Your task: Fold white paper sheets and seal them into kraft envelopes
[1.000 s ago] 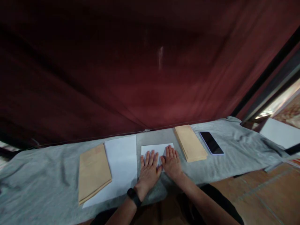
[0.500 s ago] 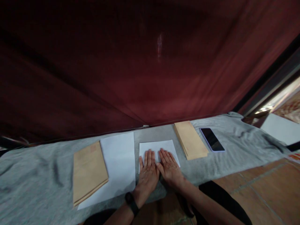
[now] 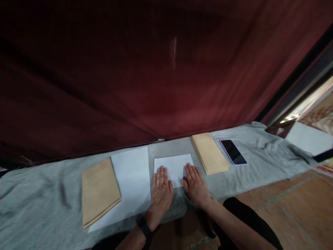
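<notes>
A folded white sheet of paper (image 3: 173,165) lies on the grey cloth (image 3: 39,194) in front of me. My left hand (image 3: 161,189) rests flat on its near left part, fingers stretched out. My right hand (image 3: 195,184) lies flat on its near right corner, fingers out too. A gap shows between the two hands. A black band sits on my left wrist.
Left of the folded sheet lies a stack of white paper (image 3: 131,182), then a pile of brown envelopes (image 3: 100,191). Right of it sit more brown envelopes (image 3: 210,152) and a dark phone (image 3: 233,152). A dark red curtain (image 3: 156,76) hangs behind. Tiled floor shows at right.
My hands have slid apart along the near edge of the folded sheet, left hand to the left and right hand to the right. They were side by side before.
</notes>
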`<move>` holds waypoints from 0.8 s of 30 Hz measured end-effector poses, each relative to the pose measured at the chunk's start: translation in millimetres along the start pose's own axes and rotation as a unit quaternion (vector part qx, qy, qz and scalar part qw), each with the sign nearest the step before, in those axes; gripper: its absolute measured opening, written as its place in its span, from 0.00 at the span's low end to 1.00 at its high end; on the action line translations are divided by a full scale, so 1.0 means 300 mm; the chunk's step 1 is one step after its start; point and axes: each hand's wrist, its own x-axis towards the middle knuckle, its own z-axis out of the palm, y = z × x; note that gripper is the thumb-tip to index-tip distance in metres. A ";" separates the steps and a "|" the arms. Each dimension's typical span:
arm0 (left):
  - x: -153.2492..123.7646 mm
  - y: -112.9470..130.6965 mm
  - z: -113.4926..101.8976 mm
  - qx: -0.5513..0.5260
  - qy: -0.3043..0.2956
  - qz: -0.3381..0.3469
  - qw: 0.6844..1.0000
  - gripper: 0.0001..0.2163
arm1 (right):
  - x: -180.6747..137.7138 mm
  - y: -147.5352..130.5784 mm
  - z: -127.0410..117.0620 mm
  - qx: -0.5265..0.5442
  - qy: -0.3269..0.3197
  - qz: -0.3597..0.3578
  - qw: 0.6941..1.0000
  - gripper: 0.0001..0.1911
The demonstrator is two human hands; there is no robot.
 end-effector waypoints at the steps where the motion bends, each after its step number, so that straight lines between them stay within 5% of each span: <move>1: -0.007 0.006 -0.007 -0.007 0.009 0.014 1.000 0.32 | -0.001 -0.006 -0.008 0.008 -0.002 -0.005 1.000 0.30; 9: -0.104 0.069 -0.070 -0.027 -0.003 0.122 0.992 0.31 | -0.070 -0.092 -0.025 0.071 -0.015 -0.104 0.992 0.30; 18: -0.084 0.083 -0.063 0.004 -0.051 0.019 0.999 0.26 | -0.057 -0.060 -0.047 0.014 -0.020 -0.015 1.000 0.32; 24: -0.003 0.048 -0.100 -0.022 -0.040 0.034 0.998 0.25 | 0.022 -0.067 -0.088 0.063 -0.072 0.003 0.995 0.30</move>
